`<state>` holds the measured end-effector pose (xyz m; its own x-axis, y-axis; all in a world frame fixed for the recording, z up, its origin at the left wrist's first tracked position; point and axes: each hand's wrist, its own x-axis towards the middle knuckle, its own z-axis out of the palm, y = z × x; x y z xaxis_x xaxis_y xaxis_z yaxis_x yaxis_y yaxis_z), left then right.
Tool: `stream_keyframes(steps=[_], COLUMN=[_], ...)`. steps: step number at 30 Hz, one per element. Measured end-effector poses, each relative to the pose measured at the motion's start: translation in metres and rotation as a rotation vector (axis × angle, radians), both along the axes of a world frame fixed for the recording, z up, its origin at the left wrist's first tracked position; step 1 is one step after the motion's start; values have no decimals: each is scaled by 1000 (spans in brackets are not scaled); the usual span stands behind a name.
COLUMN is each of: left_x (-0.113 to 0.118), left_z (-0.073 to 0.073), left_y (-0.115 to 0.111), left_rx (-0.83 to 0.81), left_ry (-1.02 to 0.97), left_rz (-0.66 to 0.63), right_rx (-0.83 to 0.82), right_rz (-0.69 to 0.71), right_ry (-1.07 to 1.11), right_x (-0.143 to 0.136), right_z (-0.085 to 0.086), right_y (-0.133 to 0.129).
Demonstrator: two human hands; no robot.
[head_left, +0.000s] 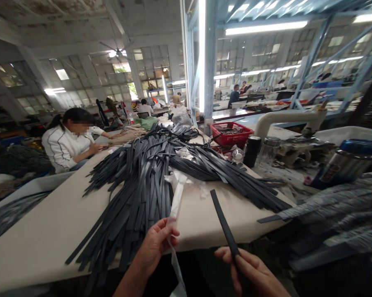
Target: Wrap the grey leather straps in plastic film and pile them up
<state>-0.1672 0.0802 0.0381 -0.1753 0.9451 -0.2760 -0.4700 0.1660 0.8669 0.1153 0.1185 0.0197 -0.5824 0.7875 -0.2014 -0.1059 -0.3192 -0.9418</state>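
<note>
Head view: your left hand (156, 240) pinches a white strip (177, 198), your right hand (250, 264) one black strap (222, 218); more straps (153, 177) lie heaped.

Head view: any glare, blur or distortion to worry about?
Head view: upright light tube blown out to white; head view, right edge: dark bundle smeared, flask stretched and tilted, likely lens distortion; head view, lower middle: left hand with white strip and right hand with black strip fairly readable.

White strip (177, 199) partly below frame
</note>
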Motion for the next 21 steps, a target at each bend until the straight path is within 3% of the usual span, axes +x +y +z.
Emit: stream_keyframes(steps=[7,11,16,21], left_x=[33,46,46,48], left_z=[-28,-30,-34,-42], left_y=[-34,-43,-51,-61], left_rx=[-125,-102,-207,-240], left_ry=[0,38,86,68], left_rz=[-113,-176,-137,-211], right_rx=[93,168,288,350], right_rz=[289,293,161,86], right_ry=[-39,-148,-288,-375], right_x=[-70,-102,-103,-86], right_z=[18,20,21,26], right_y=[19,25,35,49])
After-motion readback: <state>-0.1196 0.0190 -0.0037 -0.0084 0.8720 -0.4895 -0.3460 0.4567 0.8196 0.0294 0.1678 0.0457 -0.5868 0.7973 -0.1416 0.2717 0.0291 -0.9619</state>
